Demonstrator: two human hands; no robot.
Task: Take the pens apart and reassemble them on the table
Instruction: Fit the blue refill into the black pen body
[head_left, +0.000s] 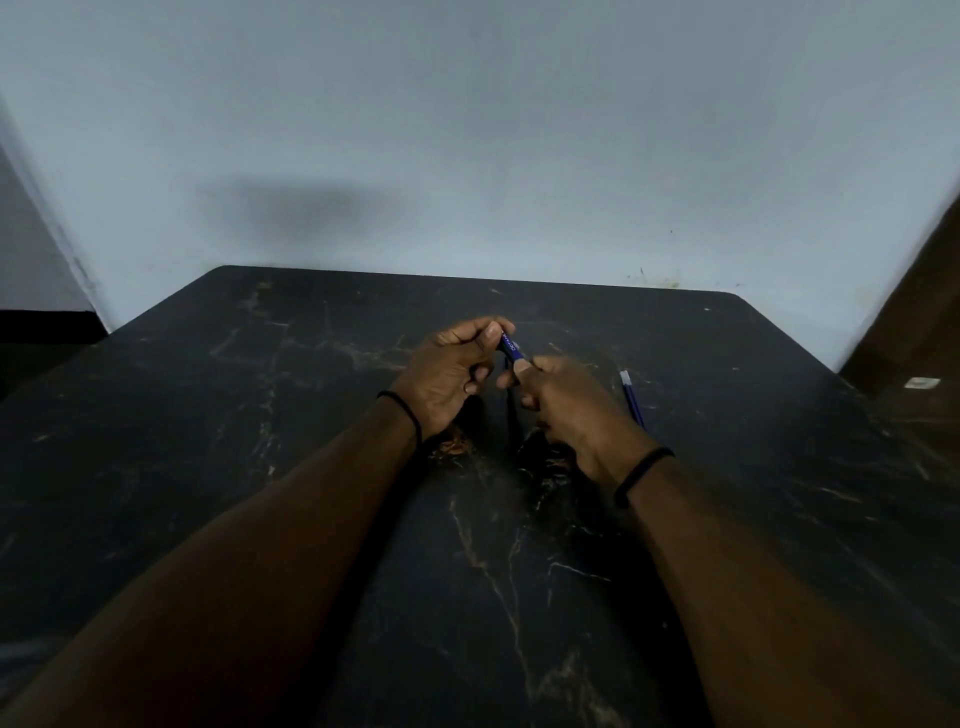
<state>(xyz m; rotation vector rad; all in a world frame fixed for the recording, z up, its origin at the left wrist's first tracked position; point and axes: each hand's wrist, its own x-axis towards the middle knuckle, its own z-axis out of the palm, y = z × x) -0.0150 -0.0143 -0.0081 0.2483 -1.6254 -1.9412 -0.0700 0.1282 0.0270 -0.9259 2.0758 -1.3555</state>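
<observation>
**Two hands gripping one blue pen above a dark counter**

I am holding a blue pen (510, 351) between both hands, raised a little above a black, marble-patterned counter (322, 519) that is standing against a pale wall. My left hand (451, 375) is closing around the pen's far end, thumb and forefinger pinching the barrel. My right hand (563, 402) is clasping the near end, its thumb pressing on top. Only a short stretch of barrel, carrying white lettering too small to read, is showing between them.

The pen's long axis is running diagonally, from upper left and farther away, inside my left hand, down to the right and nearer me, inside my right hand. Both ends are hidden in my fingers, so I cannot tell which way the tip is pointing.

I am judging this to be a twisting or pulling step, though I cannot tell whether I am loosening or joining. To do it well, I am wanting one hand steadying the barrel while the other is turning along that same axis, without bending it, and both hands staying low over the counter so small parts do not roll away.

A second blue pen (632, 398) is lying on the counter just beside my right hand, untouched, pointing roughly away from me.
</observation>
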